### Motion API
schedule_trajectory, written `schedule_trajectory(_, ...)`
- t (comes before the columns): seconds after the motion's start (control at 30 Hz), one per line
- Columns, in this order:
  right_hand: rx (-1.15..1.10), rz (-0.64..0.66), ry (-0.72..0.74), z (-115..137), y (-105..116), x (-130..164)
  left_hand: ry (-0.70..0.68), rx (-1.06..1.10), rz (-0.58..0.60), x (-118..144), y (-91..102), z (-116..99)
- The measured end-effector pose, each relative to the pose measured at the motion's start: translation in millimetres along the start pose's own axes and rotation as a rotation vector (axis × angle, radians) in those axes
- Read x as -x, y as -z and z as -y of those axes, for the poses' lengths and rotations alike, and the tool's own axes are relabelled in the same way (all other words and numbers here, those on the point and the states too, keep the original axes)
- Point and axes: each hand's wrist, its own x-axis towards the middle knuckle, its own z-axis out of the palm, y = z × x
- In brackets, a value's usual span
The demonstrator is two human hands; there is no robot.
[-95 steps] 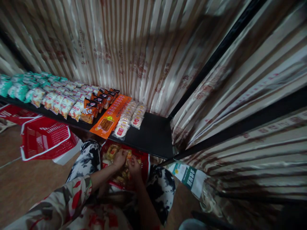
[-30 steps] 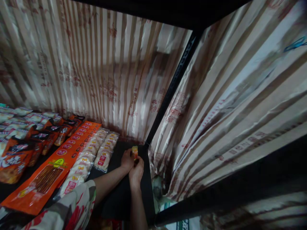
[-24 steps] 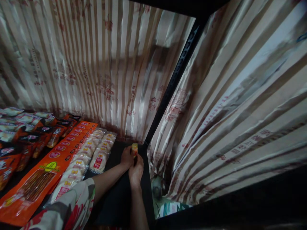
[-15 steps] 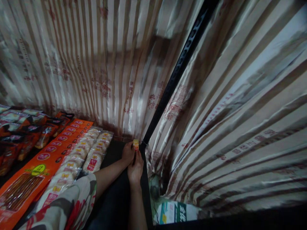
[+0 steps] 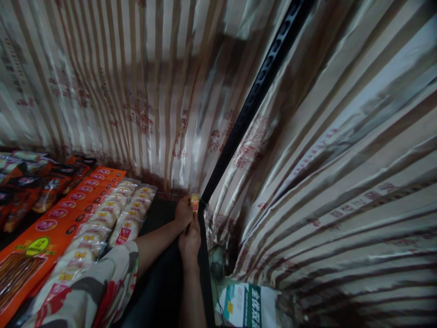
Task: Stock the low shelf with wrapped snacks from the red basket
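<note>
A small yellow-and-red packet (image 5: 195, 202) stands upright at the back right corner of the dark shelf (image 5: 160, 255); its exact kind is too small to make out. My left hand (image 5: 184, 212) is closed against its left side, fingers curled. From below, my right hand (image 5: 190, 239) reaches up with its fingers closed on the packet's lower end. Left of my hands lie two rows of clear-wrapped round white snacks (image 5: 126, 228). Beyond them is a row of orange snack bags (image 5: 51, 223) with brown sticks showing in the front one.
Striped, printed sheeting (image 5: 153, 91) hangs behind the shelf and along the right. A slanting black perforated post (image 5: 252, 95) rises from the back corner. More dark-and-orange packs (image 5: 51, 191) lie at far left. Below the right edge sits a white-and-green printed bag (image 5: 249, 303).
The view has shifted slightly, so the snack rows sit further left. Both hands stay at the corner with the packet, which appears turned a little.
</note>
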Motion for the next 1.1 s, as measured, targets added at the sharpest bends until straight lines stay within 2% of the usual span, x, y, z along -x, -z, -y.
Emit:
schedule_trajectory(0.57,0.018,0.017,-0.023,3.0,1.3,-0.7,-0.007,-0.030,-0.058,-1.7,2.4,-4.6)
schedule_trajectory(0.83,0.010,-0.008,-0.011,2.6,0.9,0.1,-0.051,-0.107,-0.054,-1.9,4.6,-7.4)
schedule_trajectory(1.1,0.015,-0.016,-0.011,2.4,-1.3,1.1,-0.041,-0.071,-0.017,-6.1,5.6,-3.1)
